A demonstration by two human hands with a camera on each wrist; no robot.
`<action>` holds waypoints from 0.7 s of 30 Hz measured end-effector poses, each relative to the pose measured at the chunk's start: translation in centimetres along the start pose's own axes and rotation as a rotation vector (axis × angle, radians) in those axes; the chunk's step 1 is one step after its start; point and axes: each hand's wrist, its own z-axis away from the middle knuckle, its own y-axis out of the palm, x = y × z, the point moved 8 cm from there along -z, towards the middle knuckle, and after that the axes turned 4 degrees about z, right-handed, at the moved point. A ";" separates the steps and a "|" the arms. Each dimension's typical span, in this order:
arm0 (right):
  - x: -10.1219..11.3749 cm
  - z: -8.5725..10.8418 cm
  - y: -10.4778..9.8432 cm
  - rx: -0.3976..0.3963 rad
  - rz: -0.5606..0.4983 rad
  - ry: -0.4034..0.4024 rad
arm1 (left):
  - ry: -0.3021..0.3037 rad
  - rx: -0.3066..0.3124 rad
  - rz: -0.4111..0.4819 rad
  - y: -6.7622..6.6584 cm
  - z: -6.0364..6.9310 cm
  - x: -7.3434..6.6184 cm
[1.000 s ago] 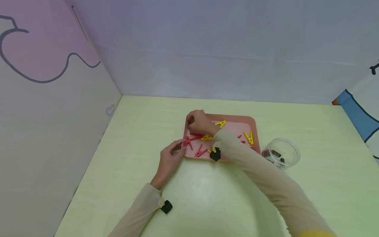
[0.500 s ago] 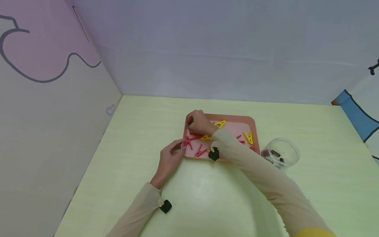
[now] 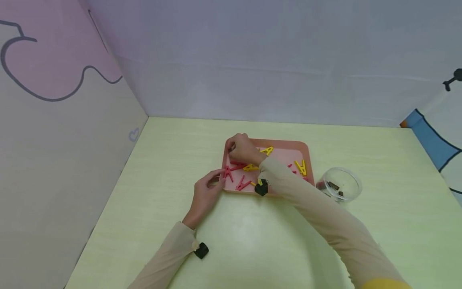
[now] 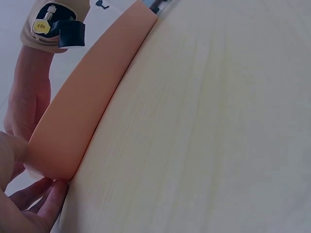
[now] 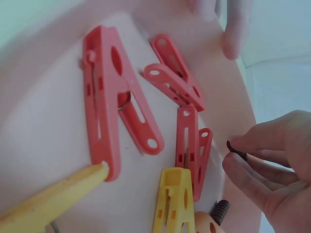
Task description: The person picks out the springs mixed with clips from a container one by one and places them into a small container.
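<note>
Over the far left corner of the pink tray [image 3: 294,143], my right hand [image 3: 243,151] pinches a small dark coil spring [image 5: 238,152] between thumb and finger, clearest in the right wrist view. My left hand [image 3: 205,197] grips the near left corner of the tray, thumb and fingers on either side of its wall [image 4: 90,97]. Red clothespins [image 5: 101,104] and yellow clothespins [image 5: 173,196] lie in the tray. A second dark spring [image 5: 220,211] lies by an orange piece [image 5: 206,222] near the tray wall. My right forearm hides part of the tray.
Right of the tray stands a clear round container [image 3: 360,188] with several dark springs [image 3: 333,186] inside. Pale walls rise behind and left of the light wood-toned table [image 3: 173,152]. My right sleeve [image 3: 317,208] crosses above the tray's near edge.
Both hands keep nearly the same places, the right at the far left corner and the left on the near corner. The head view has shifted very slightly.
</note>
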 end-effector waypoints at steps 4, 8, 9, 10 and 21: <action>0.2 0.3 -0.2 -0.002 -0.015 0.000 | -0.009 -0.007 -0.011 0.0 0.0 0.1; 0.2 0.7 -0.5 -0.002 -0.018 0.006 | -0.013 -0.007 -0.016 0.0 -0.1 0.1; 0.2 0.8 -0.5 -0.001 -0.017 0.010 | -0.015 -0.006 -0.016 0.1 -0.2 0.1; 0.1 0.9 -0.6 0.001 -0.013 0.016 | -0.016 -0.006 -0.015 0.1 -0.3 0.1; -0.3 2.0 -1.4 -0.006 -0.005 0.042 | -0.007 -0.006 -0.016 0.3 -0.6 0.1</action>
